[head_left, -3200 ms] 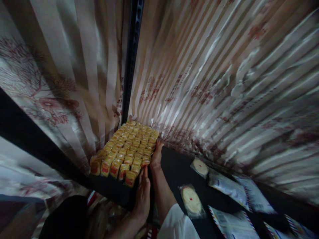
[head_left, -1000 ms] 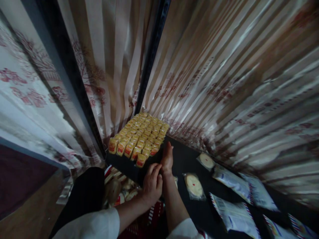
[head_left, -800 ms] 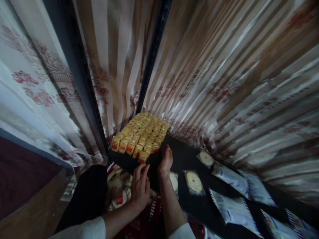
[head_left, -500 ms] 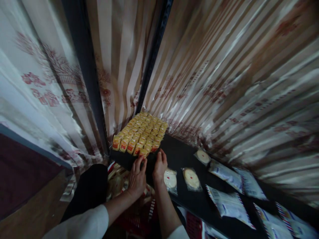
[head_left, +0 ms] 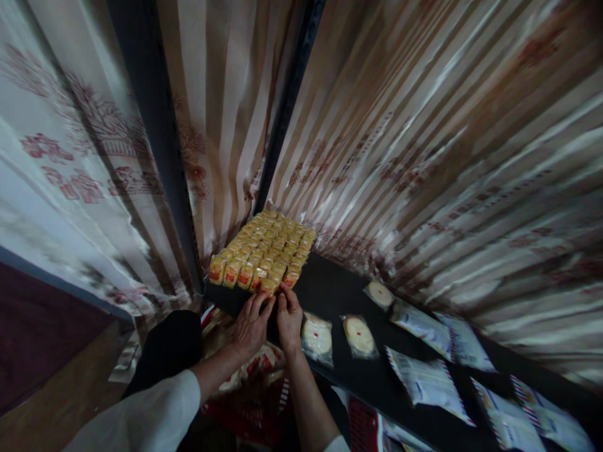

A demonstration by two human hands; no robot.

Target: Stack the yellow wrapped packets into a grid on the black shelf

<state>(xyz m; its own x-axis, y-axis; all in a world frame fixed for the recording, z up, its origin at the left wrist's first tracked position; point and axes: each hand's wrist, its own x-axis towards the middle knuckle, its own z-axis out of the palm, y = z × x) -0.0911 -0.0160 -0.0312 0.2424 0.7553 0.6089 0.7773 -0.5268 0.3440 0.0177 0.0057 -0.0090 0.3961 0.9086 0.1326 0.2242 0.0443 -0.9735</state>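
Observation:
Small yellow snack packets (head_left: 257, 242) in clear wrappers with red print stand in tight rows on a black shelf (head_left: 325, 282). One small snack packet (head_left: 269, 286) juts out at the front of the rows. My left hand (head_left: 251, 323) has its bent fingertips on the left and near side of that packet. At its right side, my right hand (head_left: 289, 317) touches it with closed-in fingers. The hands sit close together, and their fingertips partly hide the packet's lower part. Below them is an open red and white bag (head_left: 254, 367) with more wrapped pieces inside.
To the right on the shelf lie round flat wrapped cakes (head_left: 359, 337) and several white-blue pouches (head_left: 426, 380) with striped edges. Printed, pleated curtains (head_left: 377, 157) hang behind and left, with dark upright posts (head_left: 289, 107) between them. A red package (head_left: 365, 427) is under the shelf's near edge.
My right hand has moved left, from the bare shelf beside the rows to the front packet. My left hand stays at that packet. The view has shifted slightly.

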